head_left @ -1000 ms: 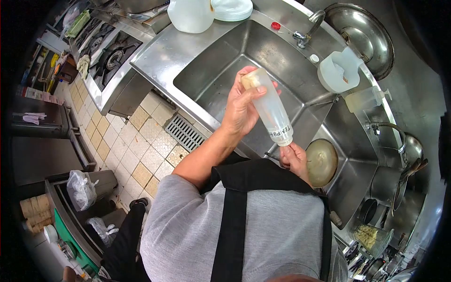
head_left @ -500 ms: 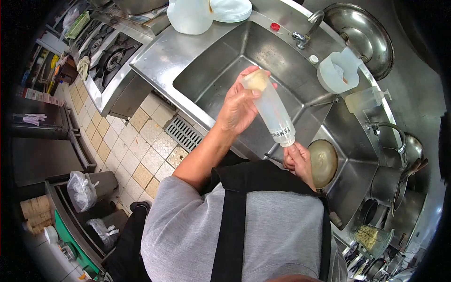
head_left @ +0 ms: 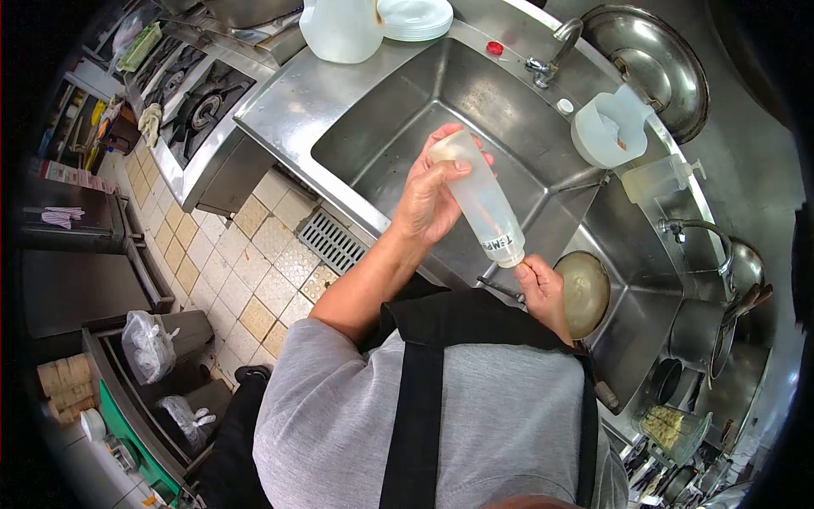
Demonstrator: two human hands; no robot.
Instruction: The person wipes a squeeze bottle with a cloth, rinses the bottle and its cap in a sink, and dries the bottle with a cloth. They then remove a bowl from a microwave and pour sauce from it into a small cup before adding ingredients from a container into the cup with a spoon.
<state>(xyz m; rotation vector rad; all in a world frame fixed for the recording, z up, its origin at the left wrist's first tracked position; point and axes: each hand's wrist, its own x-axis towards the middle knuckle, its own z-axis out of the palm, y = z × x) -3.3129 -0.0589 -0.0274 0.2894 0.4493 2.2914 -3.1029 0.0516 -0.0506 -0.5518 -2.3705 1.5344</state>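
Observation:
My left hand (head_left: pixel 430 191) is wrapped around the base end of a translucent plastic squeeze bottle (head_left: pixel 483 199), marked with black letters beginning "TEMP". The bottle is tilted over the sink (head_left: pixel 398 161), its neck pointing down toward me. At the neck, my right hand (head_left: pixel 543 293) has its fingers pinched together; whatever they grip there is hidden. Something pale tan shows faintly inside the base end. Beyond my right hand, a round pan (head_left: pixel 583 293) lies in the second basin.
A faucet (head_left: pixel 555 51), red cap (head_left: pixel 494 48) and white plastic jug (head_left: pixel 610 131) line the sink's back ledge. Stacked plates (head_left: pixel 415 19) and a big white jug (head_left: pixel 342 30) stand on the left counter. A stove (head_left: pixel 203 110) is at far left; pots (head_left: pixel 699 331) sit at right.
The bottle has shifted slightly left at its neck end, and my right hand has turned. The tan shape inside the base end shows less than before.

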